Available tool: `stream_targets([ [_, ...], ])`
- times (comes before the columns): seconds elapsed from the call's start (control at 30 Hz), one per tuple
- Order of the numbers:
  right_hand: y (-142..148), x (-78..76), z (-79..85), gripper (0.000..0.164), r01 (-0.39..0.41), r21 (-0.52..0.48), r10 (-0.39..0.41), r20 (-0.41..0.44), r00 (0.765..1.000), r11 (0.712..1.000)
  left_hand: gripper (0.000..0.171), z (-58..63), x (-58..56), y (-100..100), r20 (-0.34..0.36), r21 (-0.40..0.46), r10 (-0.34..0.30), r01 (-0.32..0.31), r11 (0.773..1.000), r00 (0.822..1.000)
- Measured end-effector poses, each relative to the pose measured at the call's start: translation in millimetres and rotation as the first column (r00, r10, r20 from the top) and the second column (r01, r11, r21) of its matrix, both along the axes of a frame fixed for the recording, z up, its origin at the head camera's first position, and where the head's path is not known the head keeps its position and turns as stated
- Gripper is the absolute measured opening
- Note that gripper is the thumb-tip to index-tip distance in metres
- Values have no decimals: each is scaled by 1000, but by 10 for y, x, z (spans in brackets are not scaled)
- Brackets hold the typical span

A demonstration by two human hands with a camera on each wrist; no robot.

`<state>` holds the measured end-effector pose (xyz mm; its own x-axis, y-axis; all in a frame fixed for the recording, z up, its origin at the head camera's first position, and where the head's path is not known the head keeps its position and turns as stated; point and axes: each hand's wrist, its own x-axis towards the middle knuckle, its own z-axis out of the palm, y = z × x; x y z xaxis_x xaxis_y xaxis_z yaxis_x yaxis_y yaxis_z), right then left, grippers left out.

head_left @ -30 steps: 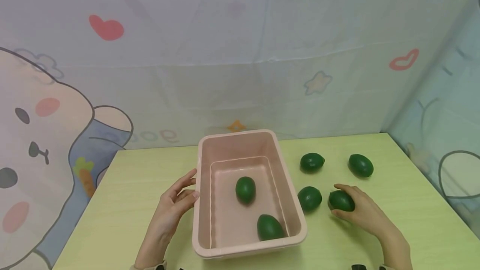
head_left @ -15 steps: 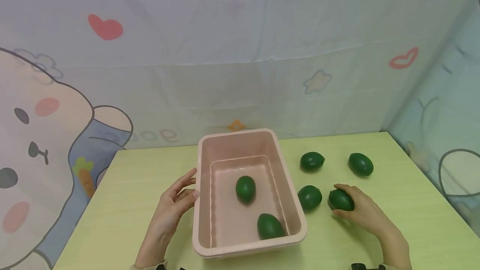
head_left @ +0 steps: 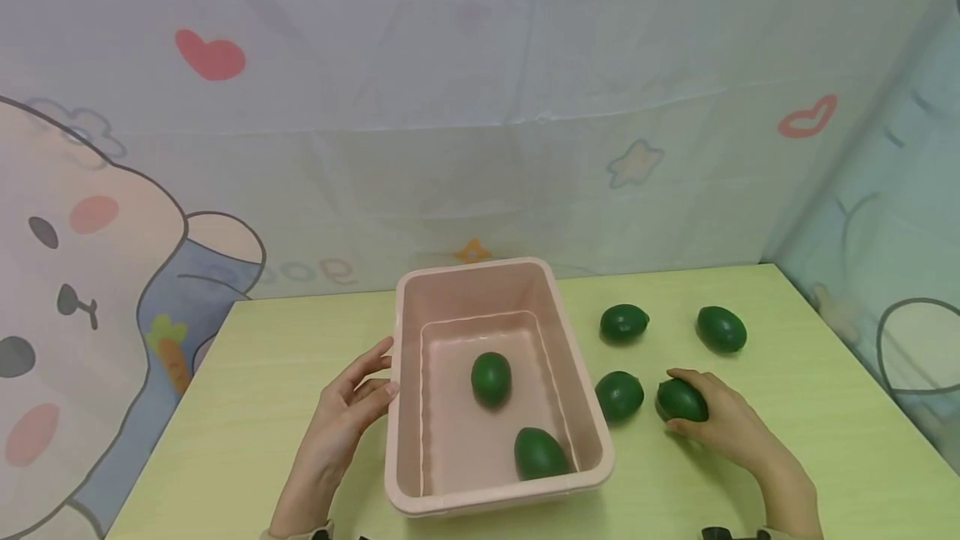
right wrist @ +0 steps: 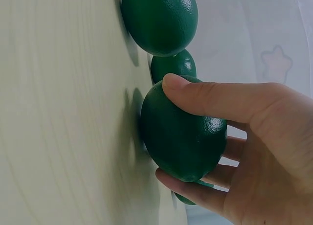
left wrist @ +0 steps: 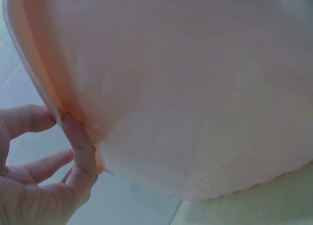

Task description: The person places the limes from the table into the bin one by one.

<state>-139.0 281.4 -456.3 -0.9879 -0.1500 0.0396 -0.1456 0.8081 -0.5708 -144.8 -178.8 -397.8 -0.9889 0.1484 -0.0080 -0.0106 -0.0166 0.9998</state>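
Note:
On the right side of the table my right hand (head_left: 731,427) grips a dark green lime (head_left: 681,401), thumb on one side and fingers on the other. In the right wrist view this lime (right wrist: 183,132) is close over the table surface, its shadow beside it. My left hand (head_left: 345,411) pinches the left rim of a pale pink plastic bin (head_left: 453,457). The left wrist view shows thumb and finger on the bin's rim (left wrist: 36,78). Two limes lie inside the bin, one mid-floor (head_left: 491,379) and one in the near right corner (head_left: 540,454).
Just right of the bin lies another lime (head_left: 619,397). Two more limes, one behind it (head_left: 624,324) and one farther right (head_left: 722,329), sit toward the back of the yellow-green table (head_left: 247,423). A printed cloth (head_left: 450,148) hangs behind the table.

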Motion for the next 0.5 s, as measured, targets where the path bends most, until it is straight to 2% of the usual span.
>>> stream_targets([
  [0.5, 1, -3, 26, 69, 4, 19, -4, -9, 1000, 1000, 58, -8, -4, -2, 4, 1, 2, -2, 1000, 1000],
])
